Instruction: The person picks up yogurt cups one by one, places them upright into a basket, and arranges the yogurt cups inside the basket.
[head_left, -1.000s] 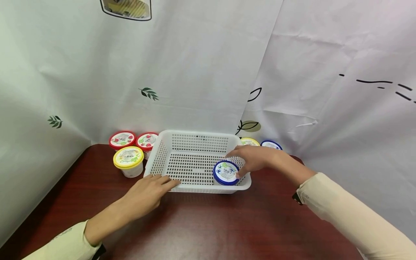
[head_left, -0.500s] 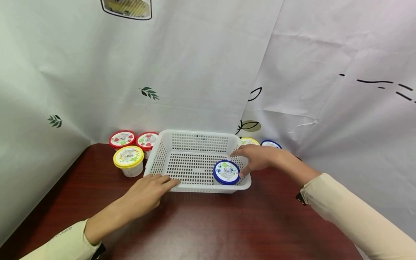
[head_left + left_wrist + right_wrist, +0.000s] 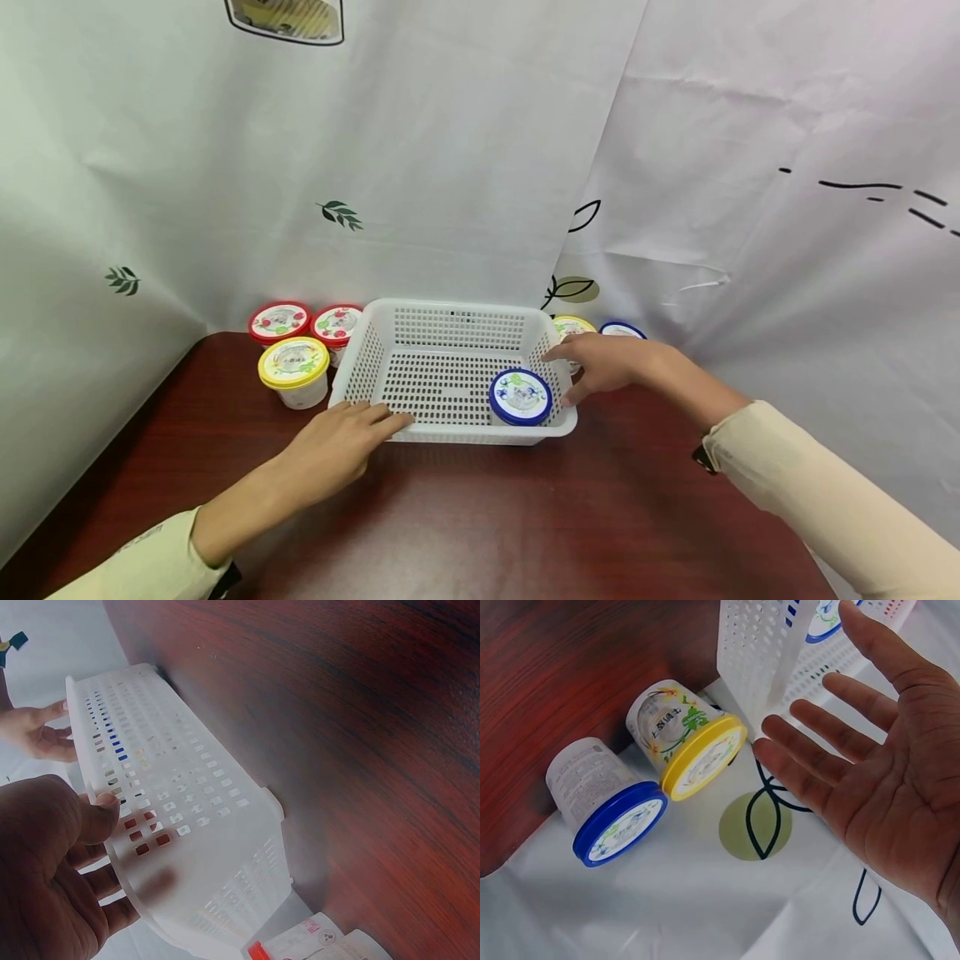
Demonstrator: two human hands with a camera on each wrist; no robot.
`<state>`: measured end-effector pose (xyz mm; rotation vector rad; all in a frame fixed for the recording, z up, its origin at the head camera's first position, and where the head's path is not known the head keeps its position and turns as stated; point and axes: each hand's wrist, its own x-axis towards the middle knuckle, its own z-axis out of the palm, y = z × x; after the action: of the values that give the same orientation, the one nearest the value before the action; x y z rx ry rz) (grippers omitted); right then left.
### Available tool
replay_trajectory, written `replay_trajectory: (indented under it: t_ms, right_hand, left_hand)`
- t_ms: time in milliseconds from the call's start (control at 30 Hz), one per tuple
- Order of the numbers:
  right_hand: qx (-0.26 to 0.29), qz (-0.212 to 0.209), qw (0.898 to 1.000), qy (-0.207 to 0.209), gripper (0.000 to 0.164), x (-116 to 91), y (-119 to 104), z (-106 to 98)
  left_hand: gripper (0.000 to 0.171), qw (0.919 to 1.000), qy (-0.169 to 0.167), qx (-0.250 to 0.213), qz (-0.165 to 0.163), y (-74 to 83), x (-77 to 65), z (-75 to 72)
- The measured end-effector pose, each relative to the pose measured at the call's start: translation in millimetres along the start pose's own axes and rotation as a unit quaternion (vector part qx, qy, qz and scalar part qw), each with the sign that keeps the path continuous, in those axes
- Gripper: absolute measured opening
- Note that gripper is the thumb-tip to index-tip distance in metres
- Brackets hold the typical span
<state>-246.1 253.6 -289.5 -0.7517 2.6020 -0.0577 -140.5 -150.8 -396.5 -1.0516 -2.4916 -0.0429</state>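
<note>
A white perforated plastic basket (image 3: 465, 433) stands on the table, and my left hand (image 3: 337, 446) grips its front-left rim. In the left wrist view the thumb presses the outer wall (image 3: 217, 859), with the fingers over the inside. Upright in the basket's front-right corner is a paper tub with a blue lid (image 3: 521, 397). My right hand (image 3: 611, 362) hovers over the right rim, apart from that tub, its fingers spread and holding nothing. The right wrist view shows its bare palm (image 3: 900, 780).
Left of the basket stand two red-lidded tubs (image 3: 279, 320) and a yellow-lidded tub (image 3: 294, 367). Beyond the right rim are another yellow-lidded tub (image 3: 682, 735) and a blue-lidded tub (image 3: 604, 799). A white printed sheet (image 3: 465, 167) hangs behind the dark red table (image 3: 480, 517).
My right hand has let go of the blue-lidded tub and drawn back to the right, over the rim. The left hand stays at the basket's front-left corner.
</note>
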Motion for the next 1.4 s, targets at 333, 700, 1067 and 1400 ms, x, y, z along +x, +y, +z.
replay_trajectory:
  t_ms: [333, 700, 1067, 1400]
  right_hand:
    - [0.0, 0.006, 1.0, -0.003, 0.08, -1.9, 6.0, 0.8]
    - [-0.006, -0.011, 1.0, 0.014, 0.076, -8.7, 12.7, -0.2]
    - [-0.017, 0.001, 1.0, 0.014, 0.074, -13.2, 20.6, 0.2]
    - [-0.026, 0.006, 0.999, 0.034, 0.07, -14.7, 36.8, 2.2]
  left_hand:
    - [0.058, 1.0, -0.001, -0.006, 0.0, -0.8, -0.5, 0.4]
    - [0.059, 1.0, 0.005, -0.006, 0.002, -0.7, -0.7, -0.3]
    - [0.058, 0.9999, -0.008, -0.009, -0.008, 1.3, -0.2, -0.7]
    - [0.056, 0.9998, -0.012, -0.012, -0.013, 2.9, -0.6, -2.0]
